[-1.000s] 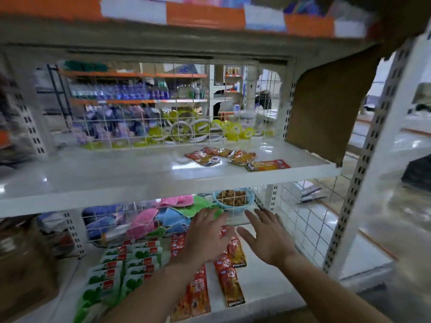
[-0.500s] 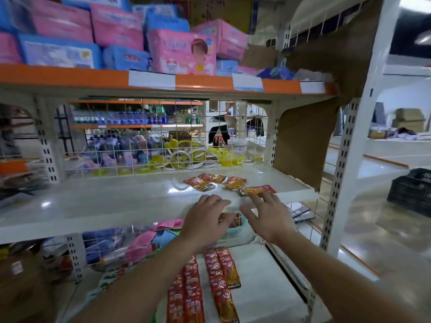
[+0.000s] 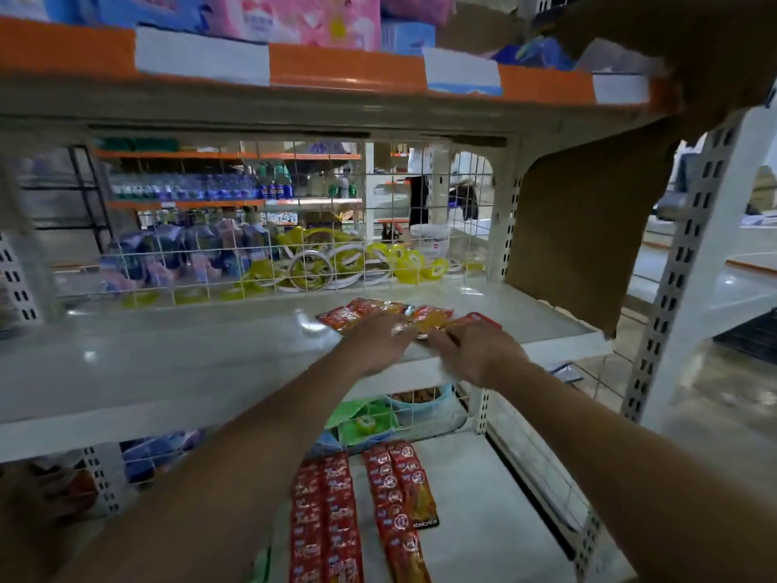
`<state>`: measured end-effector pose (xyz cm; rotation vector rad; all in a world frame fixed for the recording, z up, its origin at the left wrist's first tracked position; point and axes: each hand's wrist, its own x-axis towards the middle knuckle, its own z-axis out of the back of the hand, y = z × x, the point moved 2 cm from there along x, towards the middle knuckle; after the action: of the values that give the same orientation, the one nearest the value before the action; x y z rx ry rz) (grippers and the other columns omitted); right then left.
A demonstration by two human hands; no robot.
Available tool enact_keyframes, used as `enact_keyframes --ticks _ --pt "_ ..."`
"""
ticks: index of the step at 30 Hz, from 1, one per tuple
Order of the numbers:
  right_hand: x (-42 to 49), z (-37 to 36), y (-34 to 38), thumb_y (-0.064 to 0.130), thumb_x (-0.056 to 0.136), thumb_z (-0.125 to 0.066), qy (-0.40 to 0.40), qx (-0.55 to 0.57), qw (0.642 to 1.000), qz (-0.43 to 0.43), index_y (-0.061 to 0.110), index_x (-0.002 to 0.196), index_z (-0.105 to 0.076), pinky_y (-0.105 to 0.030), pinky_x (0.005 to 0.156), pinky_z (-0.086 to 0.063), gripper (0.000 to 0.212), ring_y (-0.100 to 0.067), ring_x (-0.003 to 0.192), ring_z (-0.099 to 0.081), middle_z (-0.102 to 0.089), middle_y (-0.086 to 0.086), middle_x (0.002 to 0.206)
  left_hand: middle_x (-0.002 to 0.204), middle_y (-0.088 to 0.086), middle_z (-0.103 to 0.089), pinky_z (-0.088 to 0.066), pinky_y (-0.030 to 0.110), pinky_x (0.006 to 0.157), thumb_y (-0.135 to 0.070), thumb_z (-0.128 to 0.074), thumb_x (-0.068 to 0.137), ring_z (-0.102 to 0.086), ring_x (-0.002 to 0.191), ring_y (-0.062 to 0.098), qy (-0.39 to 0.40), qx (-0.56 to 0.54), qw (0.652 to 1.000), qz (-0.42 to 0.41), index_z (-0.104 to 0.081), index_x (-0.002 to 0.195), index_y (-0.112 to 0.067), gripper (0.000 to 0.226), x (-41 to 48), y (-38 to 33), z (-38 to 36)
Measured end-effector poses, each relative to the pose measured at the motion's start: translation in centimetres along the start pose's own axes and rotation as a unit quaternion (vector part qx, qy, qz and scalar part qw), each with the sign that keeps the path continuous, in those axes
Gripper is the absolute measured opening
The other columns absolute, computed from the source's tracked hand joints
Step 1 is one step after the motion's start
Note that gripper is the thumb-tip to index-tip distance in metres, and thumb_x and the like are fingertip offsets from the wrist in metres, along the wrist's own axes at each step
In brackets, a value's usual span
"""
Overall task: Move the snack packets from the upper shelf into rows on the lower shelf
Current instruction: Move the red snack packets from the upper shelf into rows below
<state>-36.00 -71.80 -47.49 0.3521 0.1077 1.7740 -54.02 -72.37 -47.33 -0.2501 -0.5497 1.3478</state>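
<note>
Fingers of both hands now lie flat and slightly spread over the loose snack packets [image 3: 424,319] on the upper shelf [image 3: 168,363]; whether any fingertip has curled round a packet edge cannot be told, since the hands are motion-blurred and cover the near ends of the packets. Left hand [image 3: 376,342] rests over the red packets at the left of the cluster, right hand [image 3: 475,351] over the orange-and-red ones at the right, the two hands just beside each other. Compared with the view half a second earlier, both hands have advanced from the shelf's front lip onto the packets themselves, and a second earlier they were down at the lower shelf [image 3: 483,519], hovering above the rows. Judged from this, a fresh pick-up cycle is under way (contact made, grasp not yet confirmed). Only a handful of packets remain above, so the transfer appears close to its end. Below, the laid rows [image 3: 323,519] of red packets run front to back, with a second column [image 3: 395,498] to their right and bare shelf beyond it for the next placement. Camera pitch has also risen: the orange-edged top shelf [image 3: 344,73] now fills the upper frame.
</note>
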Motion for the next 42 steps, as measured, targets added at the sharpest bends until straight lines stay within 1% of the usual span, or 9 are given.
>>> enact_keyframes --ticks 4,8,13,16,22,29,33,37,42 --pt "1.2 1.3 0.8 0.055 0.099 -0.037 -0.029 -0.003 1.0 0.005 0.017 0.117 -0.065 -0.036 0.085 -0.046 0.05 -0.032 0.107 -0.06 -0.066 -0.012 0.116 0.13 0.018 -0.059 -0.043 0.036 0.096 -0.04 -0.052 0.1 -0.057 0.117 0.032 -0.041 -0.033 0.998 0.027 -0.067 0.123 -0.014 0.037 2.7 1.9 -0.5" --pt "2.2 0.9 0.5 0.039 0.091 -0.063 -0.052 0.044 0.998 -0.006 0.019 0.107 -0.067 -0.034 0.082 -0.049 0.025 -0.028 0.102 -0.062 -0.069 -0.007 0.107 0.129 0.018 -0.059 -0.046 0.041 0.094 -0.068 -0.042 0.093 -0.056 0.118 0.033 -0.054 0.013 0.997 0.06 -0.072 0.105 -0.013 0.063 4.3 2.5 -1.3" --pt "3.0 0.7 -0.6 0.045 0.077 -0.081 -0.06 0.12 0.989 -0.069 0.016 0.125 -0.059 -0.033 0.098 -0.044 0.061 -0.028 0.117 -0.053 -0.06 -0.009 0.124 0.136 0.005 -0.049 -0.049 0.042 0.097 -0.082 -0.047 0.08 -0.057 0.12 0.029 -0.042 0.12 0.99 0.062 -0.068 0.125 -0.024 0.077 4.4 1.2 -1.6" --pt "3.4 1.1 -0.8 0.055 0.071 -0.082 -0.028 0.106 0.988 -0.106 0.01 0.138 -0.042 -0.038 0.104 -0.042 0.089 -0.033 0.126 -0.049 -0.054 -0.014 0.134 0.137 0.0 -0.05 -0.047 0.041 0.101 -0.072 -0.059 0.08 -0.054 0.123 0.024 -0.042 0.073 0.995 0.052 -0.068 0.125 -0.032 0.061 3.9 1.3 -1.3" --pt "3.3 1.9 -1.1 0.044 0.072 -0.085 0.016 0.157 0.981 -0.114 0.004 0.136 -0.045 -0.033 0.096 -0.044 0.086 -0.029 0.123 -0.052 -0.053 -0.014 0.135 0.14 0.001 -0.051 -0.042 0.043 0.107 -0.044 -0.065 0.083 -0.047 0.13 0.025 -0.058 -0.039 0.997 0.037 -0.063 0.13 -0.031 0.049 3.6 1.7 -1.0" --pt "4.0 1.8 -2.4 0.015 0.067 -0.089 0.033 0.279 0.954 -0.108 0.006 0.087 -0.068 -0.033 0.075 -0.05 0.031 -0.021 0.082 -0.062 -0.066 -0.009 0.086 0.148 -0.002 -0.041 -0.035 0.049 0.112 -0.073 -0.05 0.085 -0.027 0.14 0.026 -0.008 0.074 0.996 0.049 -0.053 0.14 -0.039 0.064 3.4 0.9 -1.3" --pt "3.8 1.9 -2.5 0.001 0.071 -0.084 0.053 0.361 0.924 -0.118 0.015 0.115 -0.048 -0.039 0.087 -0.055 0.058 -0.024 0.098 -0.064 -0.064 -0.009 0.105 0.147 -0.006 -0.04 -0.029 0.041 0.113 -0.06 -0.061 0.087 -0.023 0.141 0.022 0.009 0.039 0.999 0.029 -0.056 0.136 -0.035 0.056 3.0 0.6 -0.9" --pt "3.6 2.1 -2.5 -0.001 0.077 -0.077 0.053 0.402 0.907 -0.11 0.013 0.124 -0.035 -0.036 0.081 -0.053 0.065 -0.023 0.1 -0.061 -0.06 -0.012 0.11 0.12 -0.008 -0.053 -0.038 0.034 0.102 -0.042 -0.079 0.078 -0.041 0.122 0.014 -0.047 -0.091 0.995 0.016 -0.058 0.116 -0.032 0.045 2.5 0.7 -0.5" --pt "4.0 1.9 -2.5 0.003 0.079 -0.075 0.043 0.459 0.879 -0.119 0.015 0.119 -0.044 -0.032 0.071 -0.047 0.052 -0.02 0.095 -0.062 -0.065 -0.01 0.105 0.103 -0.008 -0.065 -0.051 0.013 0.067 -0.005 -0.079 0.08 -0.066 0.09 0.002 -0.077 -0.303 0.949 0.039 -0.058 0.098 -0.03 0.037 2.0 0.7 0.1"
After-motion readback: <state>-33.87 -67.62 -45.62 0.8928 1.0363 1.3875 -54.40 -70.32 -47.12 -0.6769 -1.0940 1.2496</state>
